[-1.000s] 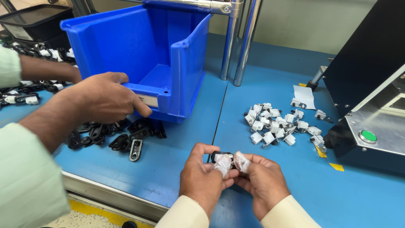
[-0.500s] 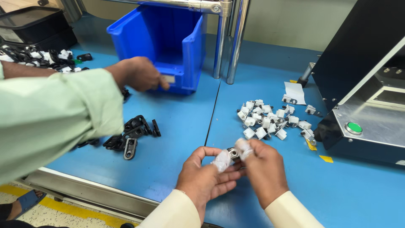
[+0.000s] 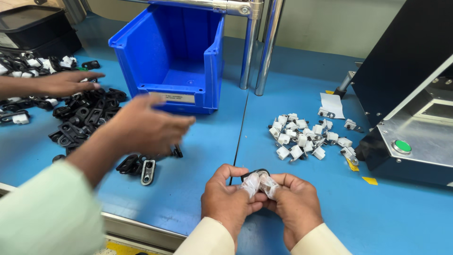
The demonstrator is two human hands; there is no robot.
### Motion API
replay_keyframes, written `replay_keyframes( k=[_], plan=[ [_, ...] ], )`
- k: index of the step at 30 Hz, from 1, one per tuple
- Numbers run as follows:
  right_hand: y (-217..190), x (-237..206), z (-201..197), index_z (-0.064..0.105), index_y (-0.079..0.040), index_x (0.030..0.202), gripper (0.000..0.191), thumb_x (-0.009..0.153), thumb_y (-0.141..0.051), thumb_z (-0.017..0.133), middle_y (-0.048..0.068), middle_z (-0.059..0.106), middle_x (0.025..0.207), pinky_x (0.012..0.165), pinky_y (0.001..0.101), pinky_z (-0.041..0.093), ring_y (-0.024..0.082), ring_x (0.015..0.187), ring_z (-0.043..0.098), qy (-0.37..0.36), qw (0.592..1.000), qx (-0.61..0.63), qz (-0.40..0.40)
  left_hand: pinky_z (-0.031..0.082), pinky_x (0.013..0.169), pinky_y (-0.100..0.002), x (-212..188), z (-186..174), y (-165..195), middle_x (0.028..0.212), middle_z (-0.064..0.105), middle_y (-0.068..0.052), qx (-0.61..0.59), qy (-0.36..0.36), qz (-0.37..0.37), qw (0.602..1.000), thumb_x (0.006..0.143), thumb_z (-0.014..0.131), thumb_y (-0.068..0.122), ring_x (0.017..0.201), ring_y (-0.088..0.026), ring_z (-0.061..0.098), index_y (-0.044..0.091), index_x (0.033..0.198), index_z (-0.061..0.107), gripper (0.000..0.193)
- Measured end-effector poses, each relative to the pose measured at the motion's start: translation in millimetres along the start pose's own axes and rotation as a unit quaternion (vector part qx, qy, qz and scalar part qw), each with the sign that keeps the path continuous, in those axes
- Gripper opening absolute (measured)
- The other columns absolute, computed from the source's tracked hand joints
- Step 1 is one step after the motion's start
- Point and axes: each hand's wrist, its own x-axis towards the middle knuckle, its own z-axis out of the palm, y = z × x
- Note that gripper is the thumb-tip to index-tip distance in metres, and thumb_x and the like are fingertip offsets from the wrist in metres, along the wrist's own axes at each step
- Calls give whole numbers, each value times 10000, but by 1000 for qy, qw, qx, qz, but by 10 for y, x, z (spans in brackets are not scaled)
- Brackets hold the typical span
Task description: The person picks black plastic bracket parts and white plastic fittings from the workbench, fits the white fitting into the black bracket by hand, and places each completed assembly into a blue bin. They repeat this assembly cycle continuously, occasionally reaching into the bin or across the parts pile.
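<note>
Near the desk's (image 3: pixel 198 189) front edge, left hand (image 3: pixel 227 198) and right hand (image 3: pixel 295 203) pinch what looks like a small black clip (image 3: pixel 255 174), fingers together.

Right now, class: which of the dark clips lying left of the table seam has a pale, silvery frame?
The clip nearest the table's front edge, just left of the person's left hand. Its silvery frame stands out; the other clips are all black.

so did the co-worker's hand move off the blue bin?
Yes. The co-worker's hand was at the blue bin front edge; now it's pulled back toward the camera, over the black parts.
</note>
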Motion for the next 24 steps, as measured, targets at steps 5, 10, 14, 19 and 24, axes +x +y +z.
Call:
replay_keyframes(
  k=[5, 10, 14, 19, 24],
  plan=[
    [-96, -101, 68, 750, 21, 1039, 229, 908, 1, 565, 127, 790, 895, 744, 342, 613, 198, 776, 735, -25, 998, -48, -22, 656, 688, -329, 37, -92, 85, 899, 768, -143, 14, -3, 18, 1000, 903, 657, 30, 770, -195, 773, 72, 1065, 652, 167],
    [-217, -120, 20, 725, 0, 1055, 252, 998, -204, 589, 96, 773, 926, 757, 369, 585, 182, 844, 722, -39, 997, -18, 60, 651, 704, -326, 65, -149, 152, 941, 743, -144, -17, -22, -52, 998, 954, 706, 157, 818, -210, 773, 39, 1080, 666, 177],
    [-188, -14, 24, 728, 50, 1019, 190, 946, -106, 649, 140, 774, 912, 769, 378, 612, 216, 812, 729, -38, 996, -74, 35, 646, 648, -314, 78, -127, 157, 907, 771, -144, 29, -18, -43, 998, 935, 695, 87, 767, -202, 782, 59, 1066, 670, 136],
    [-79, 29, 123, 726, 52, 1000, 195, 938, -97, 616, 159, 757, 906, 745, 382, 621, 243, 774, 726, 23, 999, -27, 16, 656, 585, -271, 88, -91, 162, 829, 796, -138, 162, 10, 41, 986, 865, 646, -73, 697, -170, 801, 69, 1042, 689, 231],
    [-143, -8, 74, 715, 10, 1037, 331, 1022, -288, 570, 134, 764, 927, 703, 366, 594, 216, 800, 723, -9, 994, -47, 96, 650, 591, -279, 73, -123, 207, 827, 794, -125, 191, 0, 26, 981, 881, 660, -42, 699, -167, 799, 68, 1063, 698, 216]
  ],
)
